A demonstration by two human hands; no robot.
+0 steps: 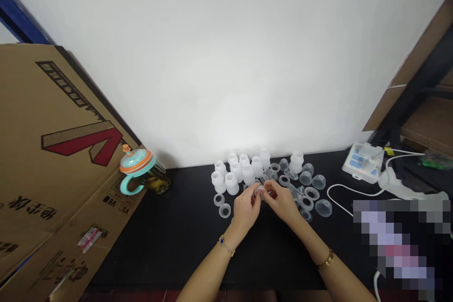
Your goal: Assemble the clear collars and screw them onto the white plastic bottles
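Both hands meet over the black table, fingers pinched round a small translucent round piece (261, 189); its exact kind is partly hidden by the fingers. My left hand (246, 208) grips it from the left, and my right hand (282, 199) from the right. Just behind my left hand stand several small white bottles (231, 183), grouped upright against the wall side. Flat translucent rings (224, 210) lie left of my left hand. Around my right hand are more rings (312, 193) and several clear dome caps (323, 207).
A teal and orange lidded jug (139, 170) with dark contents stands at the left beside a large cardboard box (63, 151). At the right are a clear plastic case (363, 163) and a white cable (339, 202). A white wall (226, 66) bounds the black table (170, 250).
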